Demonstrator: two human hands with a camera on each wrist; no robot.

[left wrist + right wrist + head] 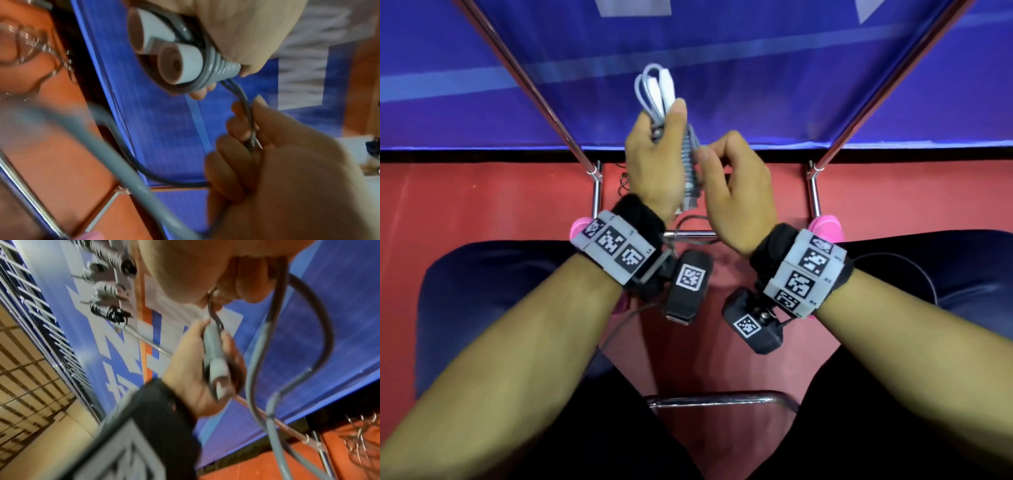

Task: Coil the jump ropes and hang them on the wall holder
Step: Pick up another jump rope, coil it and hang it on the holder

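Blue banner and red floor lie beyond us. Our left hand is clamped round the jump rope bundle. Just right of it, our right hand pinches the loose cord (mid-wrap, we judge). Next we should finish winding, tuck the tail, then reach for the wall holder.

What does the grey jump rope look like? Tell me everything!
The jump rope is a smooth grey cord, plastic by its look, with two white handles side by side. It is folded into a bundle, loops poking out on top, the cord wound round its middle in many tight turns. The left hand grips the bundle; the right hand pinches the cord beside the turns. A loose tail hangs below in a curve.
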